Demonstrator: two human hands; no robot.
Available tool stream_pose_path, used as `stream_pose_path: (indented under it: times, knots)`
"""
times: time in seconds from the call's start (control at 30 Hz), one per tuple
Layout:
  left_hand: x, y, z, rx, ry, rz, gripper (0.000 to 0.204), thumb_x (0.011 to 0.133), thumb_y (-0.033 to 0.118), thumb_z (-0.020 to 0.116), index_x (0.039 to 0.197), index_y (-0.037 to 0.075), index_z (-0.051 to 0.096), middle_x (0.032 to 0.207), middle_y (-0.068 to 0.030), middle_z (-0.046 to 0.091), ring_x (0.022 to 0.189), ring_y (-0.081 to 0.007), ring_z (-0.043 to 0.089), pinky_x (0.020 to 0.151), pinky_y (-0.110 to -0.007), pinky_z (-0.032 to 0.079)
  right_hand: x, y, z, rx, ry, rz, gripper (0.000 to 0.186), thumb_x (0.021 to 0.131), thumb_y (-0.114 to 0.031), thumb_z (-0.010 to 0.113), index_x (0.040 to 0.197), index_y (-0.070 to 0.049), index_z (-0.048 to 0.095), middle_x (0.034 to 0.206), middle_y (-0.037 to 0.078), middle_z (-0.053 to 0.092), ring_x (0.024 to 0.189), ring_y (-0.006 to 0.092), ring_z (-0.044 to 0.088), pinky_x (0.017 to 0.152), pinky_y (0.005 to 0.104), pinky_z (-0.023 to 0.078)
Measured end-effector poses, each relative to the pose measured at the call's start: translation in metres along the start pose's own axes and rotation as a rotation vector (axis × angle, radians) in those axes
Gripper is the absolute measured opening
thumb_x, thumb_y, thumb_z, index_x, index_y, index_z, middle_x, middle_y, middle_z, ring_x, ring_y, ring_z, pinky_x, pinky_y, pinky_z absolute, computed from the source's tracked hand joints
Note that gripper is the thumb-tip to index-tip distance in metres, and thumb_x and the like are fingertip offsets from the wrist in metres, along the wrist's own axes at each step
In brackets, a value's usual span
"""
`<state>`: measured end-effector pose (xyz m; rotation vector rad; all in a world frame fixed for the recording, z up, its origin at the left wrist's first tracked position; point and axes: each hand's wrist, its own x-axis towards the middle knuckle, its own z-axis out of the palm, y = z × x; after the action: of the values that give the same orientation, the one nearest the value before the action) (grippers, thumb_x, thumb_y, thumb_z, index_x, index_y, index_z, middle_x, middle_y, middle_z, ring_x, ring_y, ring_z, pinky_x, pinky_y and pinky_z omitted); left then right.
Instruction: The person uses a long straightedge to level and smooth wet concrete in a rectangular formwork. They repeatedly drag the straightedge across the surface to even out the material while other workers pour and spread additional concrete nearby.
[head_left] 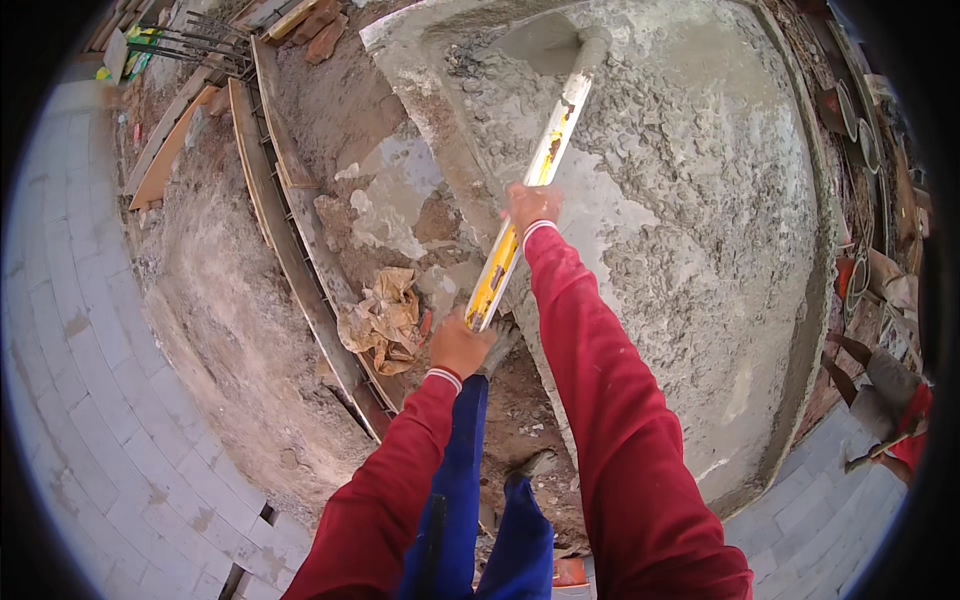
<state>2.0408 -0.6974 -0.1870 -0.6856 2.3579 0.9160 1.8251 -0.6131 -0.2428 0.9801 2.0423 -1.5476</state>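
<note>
1. Nearest the camera: two red sleeves come in from the lower edge, with blue trouser legs [470,500] between them, standing on bare dirt.
2. Left hand [460,345] is clamped on the butt end of the long tool handle [525,205]. Fingers are wrapped around it, so the end of the handle sits inside the fist, just at the knuckles.
3. Right hand [532,205] is closed around the same handle further up, roughly mid-shaft. The handle passes through the grip and sticks out on both sides of the hand.
4. The handle is yellow and white, spattered with grey, and runs diagonally up and to the right from the left hand.
5. Crumpled brown paper bag [385,320] lies on the dirt just left of the left hand, apart from it.
6. Grey paving blocks [90,400] cover the ground on the far left, and steel formwork strips [290,250] run along the dirt edge.
7. Wet concrete pile [700,200] fills the right and centre, rough and lumpy.
8. Far end: tool blade [545,42] is coated in grey mix and sits in the top of the pile, well away from both hands.
9. Right rim: another person's boots and a red garment [895,410], on the pavers.
</note>
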Motion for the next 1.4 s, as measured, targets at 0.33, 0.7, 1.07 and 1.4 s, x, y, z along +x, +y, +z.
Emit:
stream_pose_path:
  times: [0.33, 0.7, 1.07, 1.4]
  knots:
    - [-0.177, 0.003, 0.032, -0.301, -0.213, -0.074, 0.045, 0.07, 0.024, 0.076, 0.105, -0.002, 0.065, 0.089, -0.024, 0.069, 0.085, -0.0375, 0.069, 0.076, -0.044, 0.054, -0.127, 0.064, -0.108, 0.035, -0.103, 0.124, 0.042, 0.075, -0.004, 0.067, 0.113, 0.002, 0.048, 0.079, 0.011, 0.057, 0.052, 0.0206, 0.057, 0.045, 0.0334, 0.051]
    - [0.001, 0.038, 0.023, -0.69, -0.31, -0.314, 0.043, 0.07, 0.026, 0.075, 0.103, 0.001, 0.064, 0.087, -0.0196, 0.069, 0.079, -0.0378, 0.067, 0.074, -0.045, 0.053, 0.048, 0.011, -0.018, -0.651, 0.202, -0.449, 0.043, 0.077, -0.01, 0.069, 0.11, 0.011, 0.052, 0.081, 0.023, 0.066, 0.057, 0.0313, 0.068, 0.051, 0.0407, 0.056]
    - [-0.151, 0.052, 0.032, -0.924, -0.442, -0.458, 0.029, 0.076, 0.005, 0.067, 0.102, -0.005, 0.059, 0.064, -0.0071, 0.061, 0.046, -0.0139, 0.057, 0.044, -0.031, 0.048, -0.074, 0.067, -0.085, -0.585, -0.036, -0.117, 0.052, 0.074, -0.016, 0.07, 0.116, 0.009, 0.052, 0.092, 0.023, 0.066, 0.072, 0.0334, 0.067, 0.065, 0.0405, 0.055]
    - [-0.069, 0.108, 0.069, -1.395, -0.547, -0.266, 0.015, 0.076, 0.007, 0.068, 0.083, 0.002, 0.056, 0.06, -0.0046, 0.057, 0.045, -0.014, 0.053, 0.044, -0.031, 0.045, -0.022, -0.04, -0.092, -0.836, 0.094, -0.233, 0.058, 0.074, -0.019, 0.067, 0.122, 0.009, 0.051, 0.101, 0.033, 0.066, 0.097, 0.0469, 0.066, 0.088, 0.0484, 0.054]
